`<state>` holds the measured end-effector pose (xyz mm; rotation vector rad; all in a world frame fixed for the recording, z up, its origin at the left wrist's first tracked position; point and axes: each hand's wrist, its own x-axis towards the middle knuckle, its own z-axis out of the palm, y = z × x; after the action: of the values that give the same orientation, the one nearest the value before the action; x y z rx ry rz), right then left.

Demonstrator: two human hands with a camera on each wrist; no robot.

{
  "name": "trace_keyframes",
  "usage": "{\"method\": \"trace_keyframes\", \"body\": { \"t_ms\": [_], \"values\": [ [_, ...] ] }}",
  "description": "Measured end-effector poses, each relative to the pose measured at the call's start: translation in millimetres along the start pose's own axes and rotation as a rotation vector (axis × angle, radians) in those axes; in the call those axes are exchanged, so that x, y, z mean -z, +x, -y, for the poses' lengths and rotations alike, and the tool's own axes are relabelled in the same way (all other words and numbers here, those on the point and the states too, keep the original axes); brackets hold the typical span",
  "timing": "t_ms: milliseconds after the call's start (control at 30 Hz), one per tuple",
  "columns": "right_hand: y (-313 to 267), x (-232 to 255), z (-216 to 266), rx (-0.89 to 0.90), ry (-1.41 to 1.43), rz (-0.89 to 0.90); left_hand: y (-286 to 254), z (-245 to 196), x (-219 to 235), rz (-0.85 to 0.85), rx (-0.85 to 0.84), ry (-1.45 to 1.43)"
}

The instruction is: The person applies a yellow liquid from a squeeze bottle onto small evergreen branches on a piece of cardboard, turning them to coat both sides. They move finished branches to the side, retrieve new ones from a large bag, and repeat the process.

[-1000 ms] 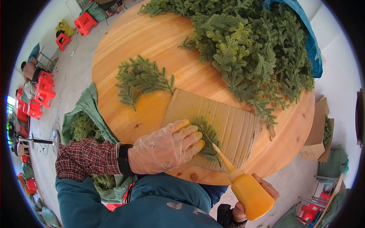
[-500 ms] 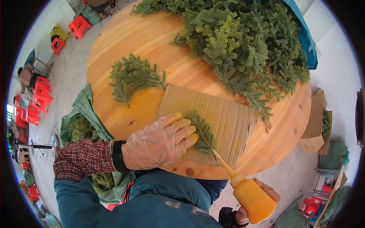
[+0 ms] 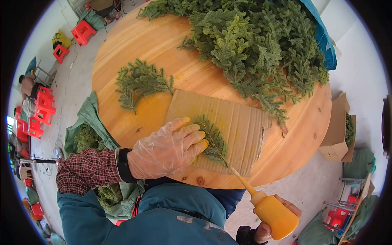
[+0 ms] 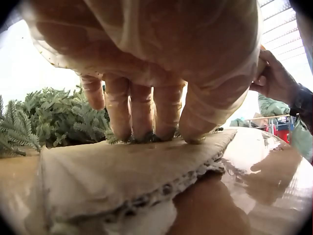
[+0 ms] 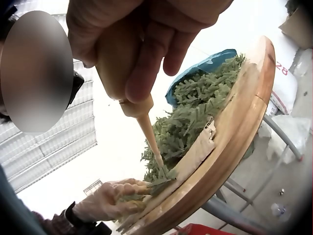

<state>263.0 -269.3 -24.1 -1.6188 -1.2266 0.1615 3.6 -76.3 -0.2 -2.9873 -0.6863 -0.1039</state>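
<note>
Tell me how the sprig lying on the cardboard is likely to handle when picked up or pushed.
The sprig is probably light: just a slim stem with short needles. Its flat, fanned shape suggests sliding rather than rolling across the cardboard. Its thin side shoots would likely bend easily.

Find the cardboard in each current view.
Head: cardboard centre to slightly right, partly under the gloved left hand.
Left wrist: lower left to centre, beneath the fingertips.
Right wrist: diagonal strip, lower left to right of centre.
Shared landmark: the gloved left hand.

Gap between sprigs (image 3: 143, 77) and branch pile (image 3: 253, 45); bottle (image 3: 275, 216) obstructs near table edge (image 3: 277, 175).
</note>
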Motion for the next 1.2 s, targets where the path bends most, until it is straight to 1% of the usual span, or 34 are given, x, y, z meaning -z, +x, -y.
{"method": "trace_keyframes", "body": {
  "t_ms": [33, 133, 167, 200, 267, 300, 400, 433, 533, 567, 667, 700, 767, 800, 867, 900, 1000, 1033, 1100, 1133, 1200],
  "values": [
    [0, 2, -1, -0.009, -0.003, 0.009, 0, 1, 1, -0.001, 0.001, 0.001],
    [5, 8, -4, -0.002, 0.000, -0.006, 0, 5, 9, 0.090, -0.016, 0.052],
    [7, 9, -4, 0.002, 0.000, -0.015, 2, 6, 14, 0.087, -0.014, 0.054],
    [8, 11, -4, 0.006, 0.002, -0.017, 3, 8, 22, 0.094, 0.029, 0.042],
    [7, 14, -5, -0.148, 0.115, -0.061, 7, 13, 33, 0.107, 0.115, 0.020],
    [7, 16, -6, -0.224, 0.174, -0.083, 10, 14, 34, 0.104, 0.116, 0.027],
    [5, 17, -28, -0.209, 0.251, -0.119, 29, 13, 30, -0.053, 0.036, -0.077],
    [5, 17, -34, -0.204, 0.287, -0.134, 32, 14, 26, -0.059, 0.037, -0.071],
    [7, 17, -43, -0.181, 0.297, -0.144, 41, 14, 15, 0.018, -0.130, 0.006],
    [8, 16, -46, -0.174, 0.302, -0.150, 41, 15, 17, 0.013, -0.130, 0.015],
    [11, 13, -52, -0.167, 0.315, -0.173, 36, 24, 30, 0.137, -0.032, -0.039],
    [11, 12, -54, -0.166, 0.318, -0.180, 33, 30, 36, 0.136, -0.034, -0.033],
    [12, 10, -57, -0.167, 0.327, -0.190, 25, 52, 49, 0.053, 0.177, 0.270],
    [12, 8, -59, -0.168, 0.332, -0.191, 16, 69, 48, 0.055, 0.179, 0.275],
    [13, 5, -62, -0.172, 0.345, -0.190, 0, 99, 42, -0.045, 0.308, 0.594],
    [14, 3, -63, -0.174, 0.350, -0.190, 2, 103, 46, -0.041, 0.310, 0.598],
    [16, -2, -62, -0.179, 0.353, -0.192, 20, 104, 64, -0.210, 0.252, 0.333],
    [18, -5, -56, -0.225, 0.376, -0.242, 33, 99, 68, -0.211, 0.255, 0.330],
    [22, -10, -45, -0.311, 0.423, -0.342, 69, 86, 74, -0.020, 0.156, 0.309],
    [22, -10, -43, -0.305, 0.422, -0.340, 84, 87, 68, -0.025, 0.160, 0.309],
    [21, -9, -42, -0.242, 0.398, -0.246, 112, 98, 46, -0.266, -0.004, 0.463]
  ]
}}
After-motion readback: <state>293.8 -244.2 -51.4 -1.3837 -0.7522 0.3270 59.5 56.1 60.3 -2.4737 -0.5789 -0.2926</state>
